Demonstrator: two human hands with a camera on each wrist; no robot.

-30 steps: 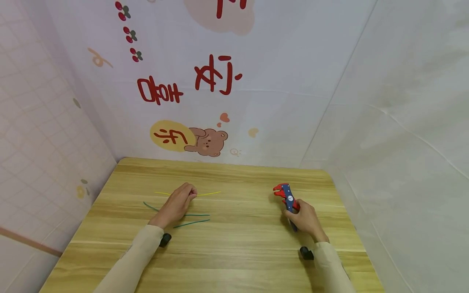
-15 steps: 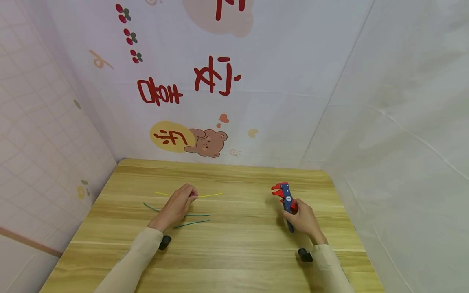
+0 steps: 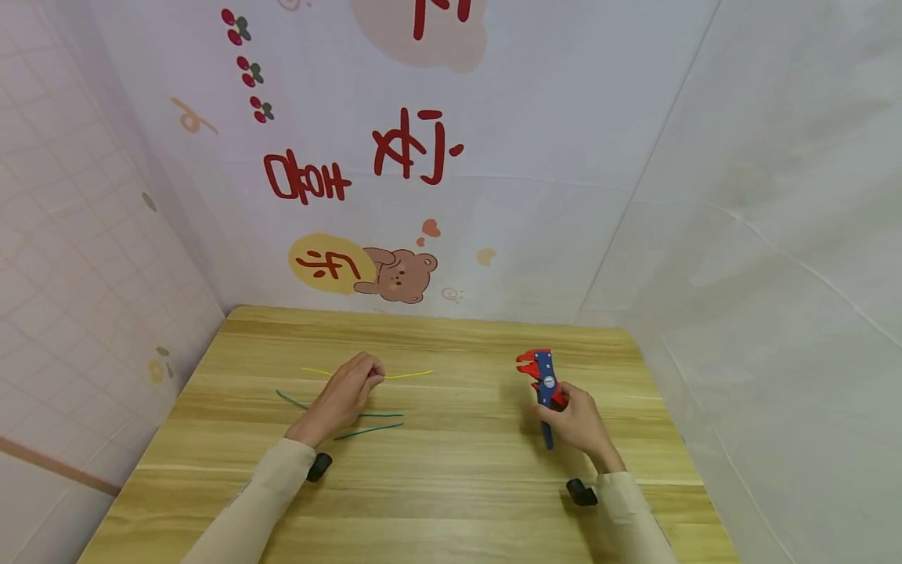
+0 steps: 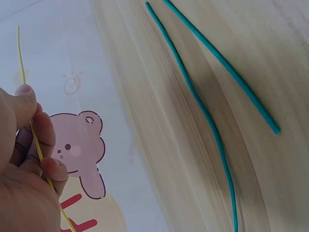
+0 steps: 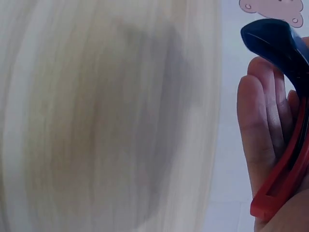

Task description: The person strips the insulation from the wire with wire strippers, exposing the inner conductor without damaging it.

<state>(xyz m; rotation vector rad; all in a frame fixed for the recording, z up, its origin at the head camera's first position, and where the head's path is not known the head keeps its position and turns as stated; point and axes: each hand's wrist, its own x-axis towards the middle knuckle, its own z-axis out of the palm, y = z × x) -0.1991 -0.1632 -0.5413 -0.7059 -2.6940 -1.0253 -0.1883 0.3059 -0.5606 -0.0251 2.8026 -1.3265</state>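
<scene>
My left hand (image 3: 344, 398) is above the left part of the table, pinching a thin yellow wire (image 3: 412, 374) between thumb and fingers. Both ends of the wire (image 4: 20, 53) stick out past the hand; its middle is covered. Below that hand lie a longer green wire (image 4: 207, 116) and a shorter green wire (image 4: 236, 77). On the right, my right hand (image 3: 581, 421) grips a red and blue wire stripper (image 3: 546, 382) by its handles, the red jaws pointing left. Its blue handle (image 5: 275, 43) and red handle (image 5: 282, 188) cross the palm in the right wrist view.
The wood-grain table (image 3: 451, 486) meets a white printed cloth wall (image 3: 521, 235) at its back edge. More cloth hangs along the left and right sides. A black wrist-worn device (image 3: 581, 492) juts out beside the right sleeve, another (image 3: 319, 467) beside the left.
My right hand has moved slightly left with the wire stripper, which now stands more upright in the head view. The left hand and yellow wire have shifted a little right. The green wires lie still.
</scene>
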